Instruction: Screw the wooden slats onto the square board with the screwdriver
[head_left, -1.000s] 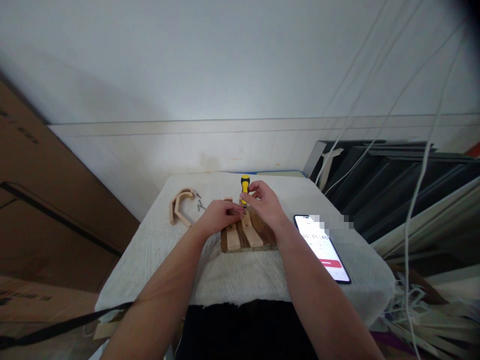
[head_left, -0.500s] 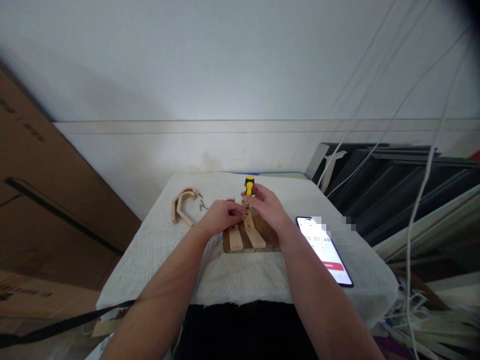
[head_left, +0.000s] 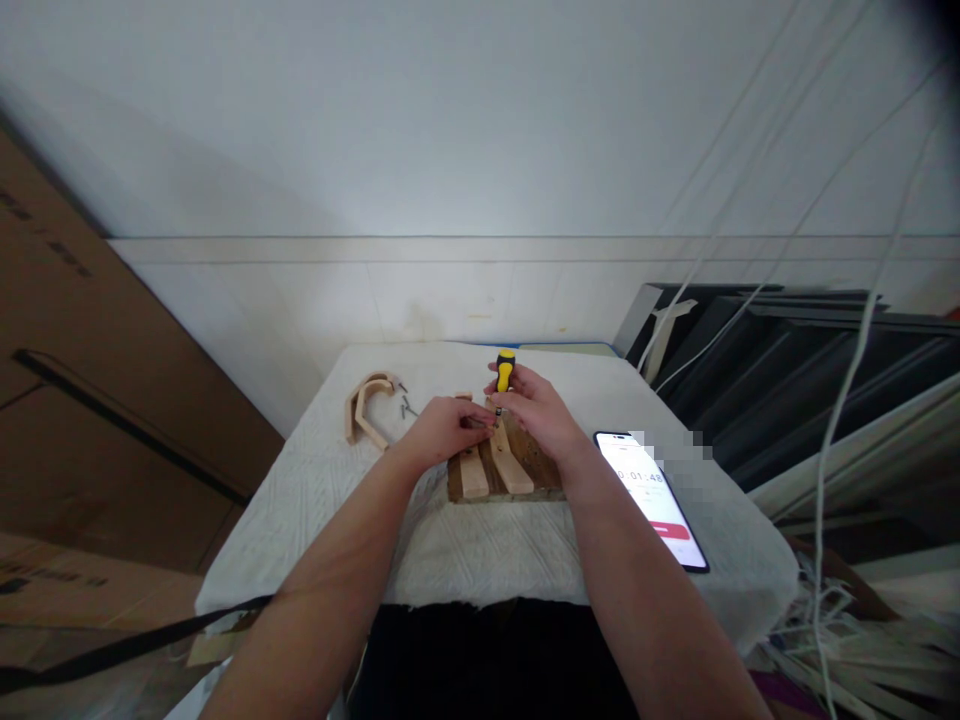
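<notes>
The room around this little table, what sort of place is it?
Probably a storeroom or makeshift workshop: big cardboard boxes against the wall, dark panels stacked beside loose white cords, and a cloth-covered table.

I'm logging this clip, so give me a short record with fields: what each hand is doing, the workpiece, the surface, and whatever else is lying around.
right hand: right hand grips the yellow-and-black screwdriver, held upright, tip down at the wooden piece
left hand: left hand pinches at the screwdriver tip; what it pinches is too small to tell
workpiece: dark wooden board with two pale slats on top
surface: table with white cloth
left of the hands: curved wooden pieces, loose screws
right of the hands: phone, screen lit, flat on the cloth
</notes>
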